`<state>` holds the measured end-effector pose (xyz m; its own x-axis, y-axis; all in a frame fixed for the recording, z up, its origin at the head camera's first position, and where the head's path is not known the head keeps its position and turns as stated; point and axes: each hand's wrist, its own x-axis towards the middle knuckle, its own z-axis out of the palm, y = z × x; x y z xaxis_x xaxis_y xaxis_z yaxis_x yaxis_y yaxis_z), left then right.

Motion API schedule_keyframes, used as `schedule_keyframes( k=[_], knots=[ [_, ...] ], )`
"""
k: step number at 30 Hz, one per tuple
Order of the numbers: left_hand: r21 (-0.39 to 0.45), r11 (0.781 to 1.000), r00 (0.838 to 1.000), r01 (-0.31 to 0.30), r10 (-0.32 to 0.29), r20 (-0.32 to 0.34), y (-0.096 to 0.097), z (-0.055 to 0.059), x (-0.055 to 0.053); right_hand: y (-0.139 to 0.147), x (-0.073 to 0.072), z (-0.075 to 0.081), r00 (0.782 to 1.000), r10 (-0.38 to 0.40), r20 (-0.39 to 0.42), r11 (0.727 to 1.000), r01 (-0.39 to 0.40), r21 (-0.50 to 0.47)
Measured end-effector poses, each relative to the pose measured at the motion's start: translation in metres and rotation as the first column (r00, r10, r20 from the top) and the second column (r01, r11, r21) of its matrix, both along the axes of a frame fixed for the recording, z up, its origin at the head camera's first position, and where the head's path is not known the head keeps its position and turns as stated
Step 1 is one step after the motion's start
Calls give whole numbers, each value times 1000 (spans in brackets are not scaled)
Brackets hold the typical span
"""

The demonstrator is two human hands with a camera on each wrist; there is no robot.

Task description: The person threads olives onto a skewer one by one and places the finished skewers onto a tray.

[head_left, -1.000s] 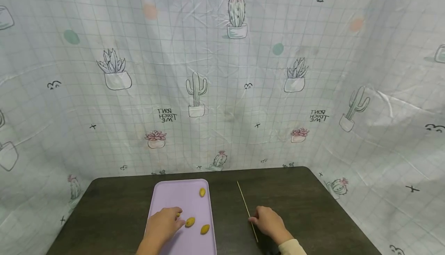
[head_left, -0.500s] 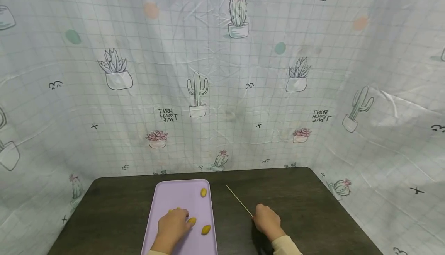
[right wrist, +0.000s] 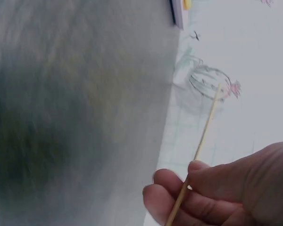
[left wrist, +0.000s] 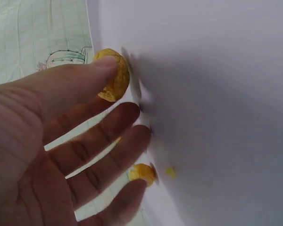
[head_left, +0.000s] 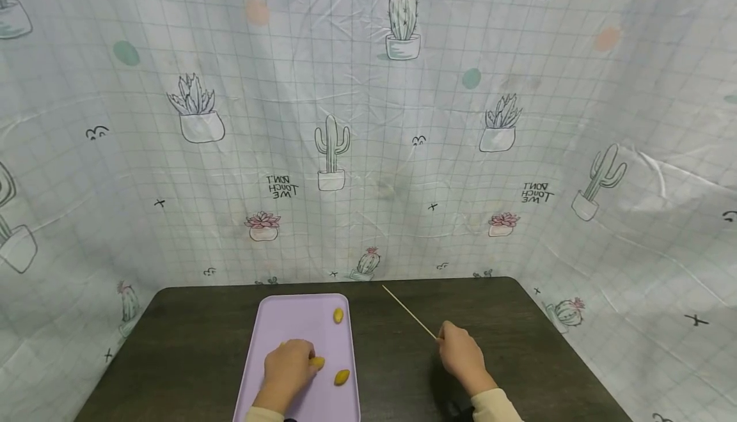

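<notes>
In the head view my left hand (head_left: 288,371) is low over the lilac tray (head_left: 293,310). Its thumb and index finger pinch a small, wrinkled yellow oval fruit (left wrist: 118,84), close above the tray's surface; the other fingers are loosely extended. Similar fruits lie on the tray: one at the far right (head_left: 338,315), another near the right rim (head_left: 341,377), and one mostly hidden behind the hand (head_left: 283,344). Over the table to the right, my right hand (head_left: 465,358) grips a thin wooden skewer (head_left: 409,312) between thumb and curled fingers. Its bare tip points forward and left.
The tray stands on a dark wooden table (head_left: 201,339). Behind and at both sides hangs a pale curtain (head_left: 368,153) printed with cacti, right at the table's back edge. A small yellow fleck (left wrist: 170,172) lies on the tray in the left wrist view.
My left hand has moved right across the tray and taken the middle fruit between thumb and finger. My right hand has turned the skewer's tip left, then moved slightly forward and right.
</notes>
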<state>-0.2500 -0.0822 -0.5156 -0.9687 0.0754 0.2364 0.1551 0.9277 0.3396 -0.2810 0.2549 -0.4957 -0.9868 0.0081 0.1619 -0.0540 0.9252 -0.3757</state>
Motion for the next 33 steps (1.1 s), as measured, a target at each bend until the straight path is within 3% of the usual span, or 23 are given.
schedule_keyframes(
  k=[5, 12, 19, 25, 31, 33],
  knots=[
    [124, 990, 998, 62, -64, 14, -13, 1, -2, 16, -3, 11, 998, 11, -62, 1000, -12, -19],
    [343, 930, 990, 128, -139, 7, -32, 2, -3, 35, -11, 24, 988, 35, -153, 999, -28, 45],
    [401, 903, 988, 155, -135, -76, -43, -1, -4, 49, -24, 32, 967, 51, -251, 990, -16, 140],
    [525, 840, 989, 141, -143, -36, -49, 4, -3, 53, -30, 33, 953, 13, -304, 994, 22, 110],
    [581, 807, 994, 101, -103, -30, -55, 10, 0, 51, -36, 28, 956, 11, -294, 997, 13, 81],
    [584, 805, 994, 101, -103, -30, -57, 11, -1, 51, -38, 28, 956, 2, -294, 996, 24, 84]
  ],
)
